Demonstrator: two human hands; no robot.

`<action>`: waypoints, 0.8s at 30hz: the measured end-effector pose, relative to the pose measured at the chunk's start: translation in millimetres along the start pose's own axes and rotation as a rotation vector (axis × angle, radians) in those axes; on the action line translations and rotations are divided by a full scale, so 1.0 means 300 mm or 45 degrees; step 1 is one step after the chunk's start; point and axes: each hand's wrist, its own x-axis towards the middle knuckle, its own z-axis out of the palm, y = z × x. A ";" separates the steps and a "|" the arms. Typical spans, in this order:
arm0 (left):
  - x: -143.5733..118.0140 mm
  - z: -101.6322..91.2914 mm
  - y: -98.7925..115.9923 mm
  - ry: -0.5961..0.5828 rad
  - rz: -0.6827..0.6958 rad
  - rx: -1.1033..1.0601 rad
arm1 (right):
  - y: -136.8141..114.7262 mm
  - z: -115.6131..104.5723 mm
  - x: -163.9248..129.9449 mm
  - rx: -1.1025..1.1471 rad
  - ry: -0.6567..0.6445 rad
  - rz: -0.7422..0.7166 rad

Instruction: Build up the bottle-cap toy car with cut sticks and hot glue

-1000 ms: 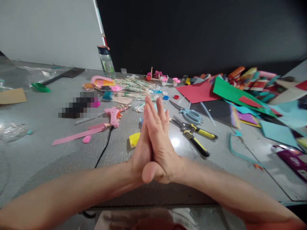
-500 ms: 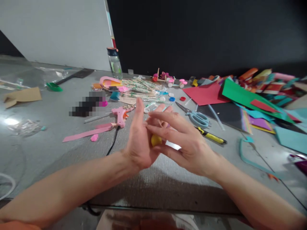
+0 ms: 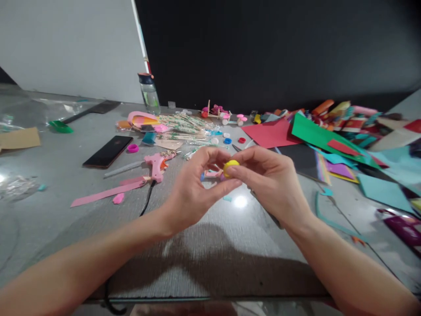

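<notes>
A small yellow ball [image 3: 231,168], smooth like modelling clay, is held at the fingertips above the middle of the table. My right hand [image 3: 271,184] pinches it, thumb in front and fingers curled behind. My left hand [image 3: 194,186] closes round it from the other side, its thumb just below the ball and its forefinger above. Between the hands, partly hidden, small blue, pink and purple pieces show. Left of my hands lies a pink glue gun [image 3: 155,166] with a black cord.
A phone [image 3: 108,151], a pink strip [image 3: 108,194] and a magenta ring [image 3: 133,148] lie left. Behind stand a water bottle [image 3: 149,93] and packs of patterned sticks [image 3: 182,127]. Right are red paper [image 3: 269,131], green paper [image 3: 324,138] and a teal-framed saw [image 3: 338,224].
The ball has come from between my palms up to my fingertips. My left hand has turned and curled in. The view has shifted slightly to the right.
</notes>
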 end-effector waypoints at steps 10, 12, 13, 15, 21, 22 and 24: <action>0.019 -0.014 0.020 -0.049 0.020 -0.033 | 0.003 -0.026 0.024 0.192 -0.128 0.133; 0.018 -0.019 0.020 -0.045 0.025 0.003 | 0.000 -0.032 0.027 0.197 -0.161 0.134; 0.019 -0.022 0.020 -0.040 0.029 0.035 | -0.002 -0.035 0.028 0.188 -0.167 0.129; 0.022 -0.026 0.020 -0.032 -0.003 0.029 | -0.007 -0.038 0.028 0.162 -0.152 0.110; 0.034 0.007 0.041 0.046 -0.661 -0.895 | 0.001 0.005 -0.005 -0.133 -0.206 -0.118; 0.032 0.017 0.048 0.053 -0.798 -0.992 | 0.009 0.019 -0.013 -0.287 -0.232 -0.234; 0.027 0.032 0.060 0.099 -0.941 -1.133 | 0.026 0.041 -0.027 -0.655 -0.234 -0.514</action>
